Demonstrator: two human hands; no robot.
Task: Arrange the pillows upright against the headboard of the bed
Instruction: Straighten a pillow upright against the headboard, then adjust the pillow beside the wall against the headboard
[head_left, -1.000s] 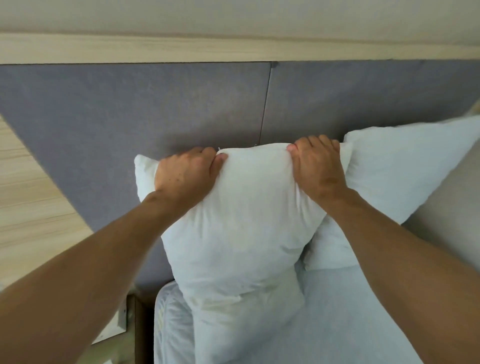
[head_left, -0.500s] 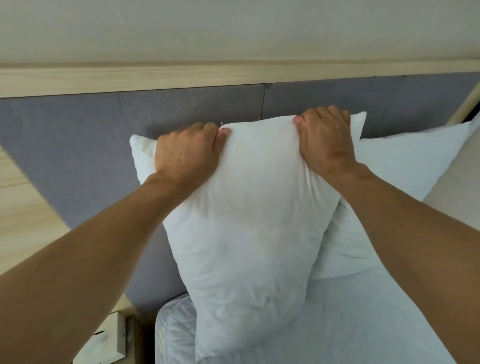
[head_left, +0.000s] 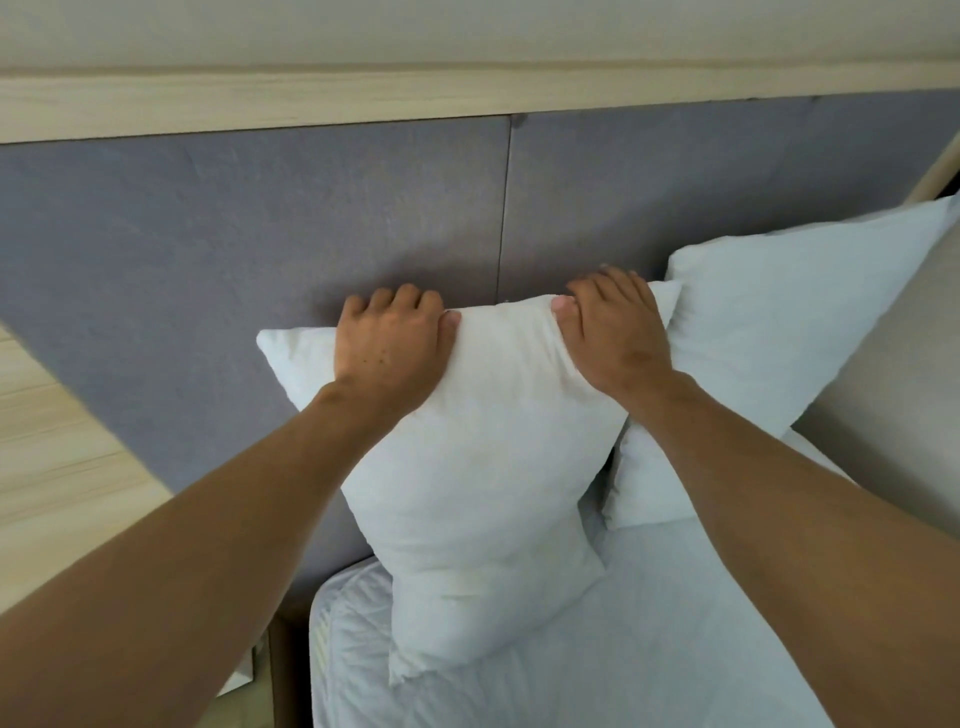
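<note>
A white pillow (head_left: 478, 499) stands upright on the bed, its back against the grey padded headboard (head_left: 260, 249). My left hand (head_left: 389, 348) grips its top edge near the left corner, fingers curled over the back. My right hand (head_left: 618, 332) grips the same edge near the right corner. A second white pillow (head_left: 779, 332) leans against the headboard just to the right, partly behind the first one and my right forearm.
The bed's white sheet (head_left: 623, 649) fills the lower right. A pale wooden ledge (head_left: 467, 98) runs above the headboard. A wood-panelled wall (head_left: 57, 467) lies to the left, with a dark gap and a small white object (head_left: 241, 675) beside the mattress. Beige fabric (head_left: 893, 405) lies at the right.
Both hands have kept their grip and brought the pillow down and back, so its lower end now rests on the mattress and it leans on the headboard.
</note>
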